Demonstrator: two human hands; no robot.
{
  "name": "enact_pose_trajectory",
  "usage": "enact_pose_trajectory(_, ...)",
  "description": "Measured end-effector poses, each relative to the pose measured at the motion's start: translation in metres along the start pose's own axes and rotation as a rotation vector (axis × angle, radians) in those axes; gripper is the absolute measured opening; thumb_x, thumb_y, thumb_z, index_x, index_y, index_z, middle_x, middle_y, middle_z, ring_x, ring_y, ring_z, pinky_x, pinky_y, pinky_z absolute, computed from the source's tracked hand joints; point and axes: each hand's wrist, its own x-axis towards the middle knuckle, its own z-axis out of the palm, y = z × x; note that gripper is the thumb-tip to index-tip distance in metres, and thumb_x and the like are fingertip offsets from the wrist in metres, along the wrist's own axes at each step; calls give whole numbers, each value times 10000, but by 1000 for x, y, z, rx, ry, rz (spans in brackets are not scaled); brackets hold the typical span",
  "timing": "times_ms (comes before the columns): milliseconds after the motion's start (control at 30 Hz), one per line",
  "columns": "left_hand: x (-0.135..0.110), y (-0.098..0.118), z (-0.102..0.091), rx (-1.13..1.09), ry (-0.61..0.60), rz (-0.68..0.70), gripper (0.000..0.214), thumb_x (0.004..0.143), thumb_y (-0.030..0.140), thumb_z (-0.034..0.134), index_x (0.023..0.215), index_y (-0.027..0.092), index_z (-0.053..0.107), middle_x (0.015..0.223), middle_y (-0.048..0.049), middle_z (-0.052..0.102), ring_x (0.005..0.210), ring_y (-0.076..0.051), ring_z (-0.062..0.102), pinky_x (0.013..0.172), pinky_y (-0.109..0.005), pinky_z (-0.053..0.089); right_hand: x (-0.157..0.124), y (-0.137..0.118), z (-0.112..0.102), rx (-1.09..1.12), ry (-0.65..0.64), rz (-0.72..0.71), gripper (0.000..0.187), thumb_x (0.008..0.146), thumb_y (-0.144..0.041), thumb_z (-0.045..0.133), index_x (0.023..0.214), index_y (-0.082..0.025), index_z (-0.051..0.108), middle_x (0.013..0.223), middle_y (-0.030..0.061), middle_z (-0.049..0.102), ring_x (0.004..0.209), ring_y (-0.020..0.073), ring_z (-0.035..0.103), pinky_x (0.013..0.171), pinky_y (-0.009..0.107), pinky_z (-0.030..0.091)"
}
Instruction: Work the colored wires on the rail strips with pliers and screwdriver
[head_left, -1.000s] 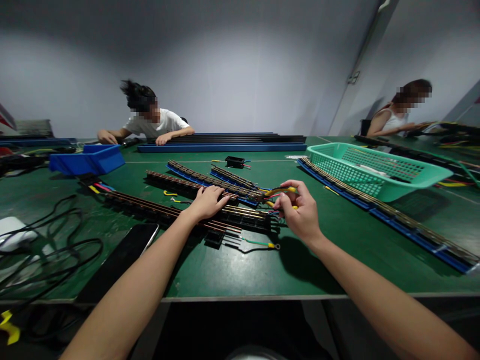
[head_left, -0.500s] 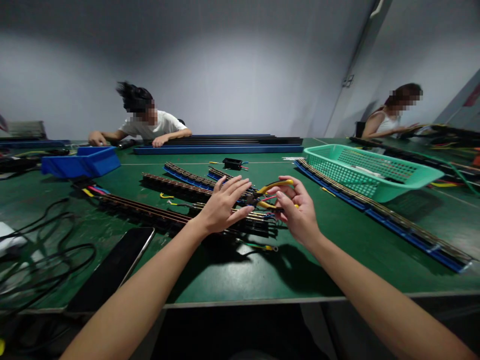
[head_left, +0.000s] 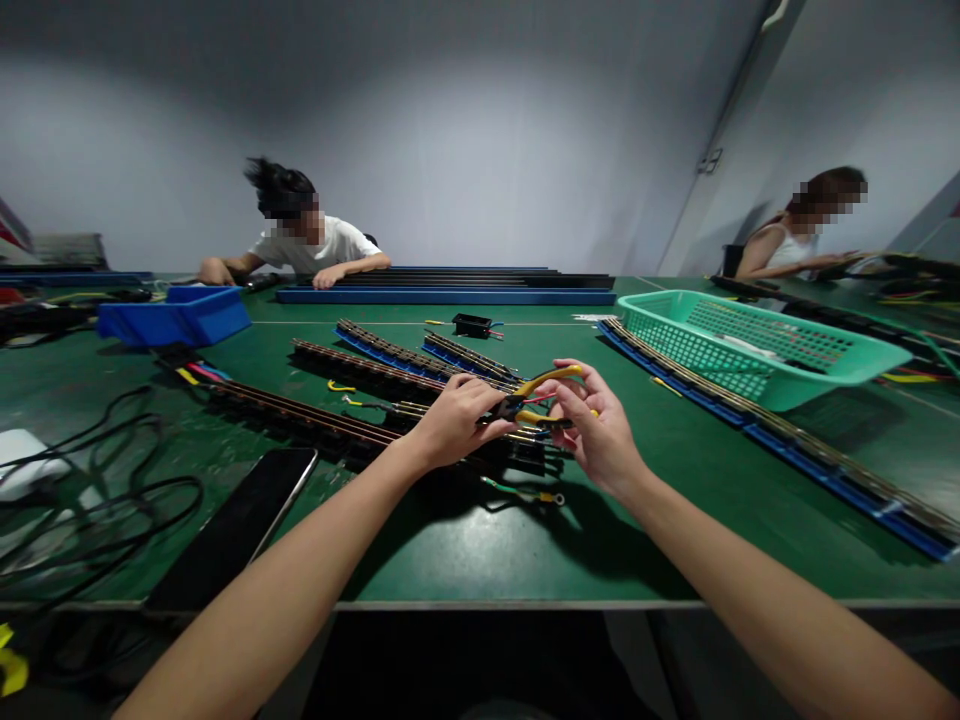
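My right hand (head_left: 604, 430) holds a pair of pliers (head_left: 551, 382) with yellow handles, its fingers curled round the spread grips. A short red wire (head_left: 541, 399) shows between the handles. At the dark head of the pliers, my left hand (head_left: 457, 420) is closed, fingers bent and thumb below, gripping around the jaws; the jaw tips are hidden. Under both hands lie several rail strips (head_left: 330, 418) with metal rods along them. In front of them on the green table rests a green-yellow wire (head_left: 525, 493) with a ring terminal.
A blue bin (head_left: 176, 318) stands left, a green basket (head_left: 750, 385) right beside a long curved rail (head_left: 772, 425). A phone (head_left: 232, 530) and tangled black cables (head_left: 112, 500) lie near left. A small black box (head_left: 472, 324) sits behind. Two people work across the table.
My left hand's fingers, stretched out before, have curled in around the head of the pliers. My right hand keeps its hold on them. The whole view has shifted slightly.
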Motion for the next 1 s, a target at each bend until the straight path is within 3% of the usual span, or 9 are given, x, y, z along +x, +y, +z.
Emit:
enact_pose_trajectory(167,1,6,3,22,-37,28,267,952,429,606,887,170,618,866,-47,701,842,-195,625,931,-359,399,0,-1,-3,28,-55,13,499,753,-461,797,1117,-245,532,743,-43,636,484,54,493,373,117,358)
enact_pose_trajectory(300,2,9,4,67,-21,11,251,979,408,558,944,168,622,898,-59,698,868,-207,613,910,-366,387,-1,1,-4,63,-134,21,487,770,-475,777,1115,-248,519,664,-51,623,461,59,464,362,119,300)
enact_pose_trajectory(433,2,8,4,80,-9,26,219,1000,361,509,962,175,617,918,-64,700,888,-210,609,906,-367,379,-3,5,-1,48,-277,22,506,791,-433,766,1175,-253,489,705,-47,660,399,38,413,369,149,308)
enact_pose_trajectory(600,0,6,6,97,34,66,184,992,297,482,983,176,621,937,-72,702,907,-213,610,918,-372,382,-10,5,6,-65,-348,-39,426,855,-396,707,1184,-246,483,798,-6,701,465,68,529,413,184,360)
enact_pose_trajectory(733,0,7,4,115,79,105,211,1002,308,469,1005,174,633,924,-73,709,935,-221,618,936,-385,379,-14,3,10,-81,-309,-67,376,886,-410,655,1172,-241,478,789,-2,705,484,85,551,436,205,377)
enact_pose_trajectory(833,1,8,-2,101,127,74,267,1001,394,497,1122,193,624,1027,-74,720,1010,-228,616,969,-394,366,-14,1,8,-74,-225,-107,346,893,-418,623,1155,-246,477,789,-7,699,468,87,530,417,210,343)
enact_pose_trajectory(1000,-1,-6,-12,112,206,-165,313,1017,410,451,1211,213,598,1193,-81,688,1133,-231,590,1021,-400,352,-7,-3,-6,-261,32,-349,316,916,-394,602,1167,-262,464,832,-4,683,482,97,502,459,245,395)
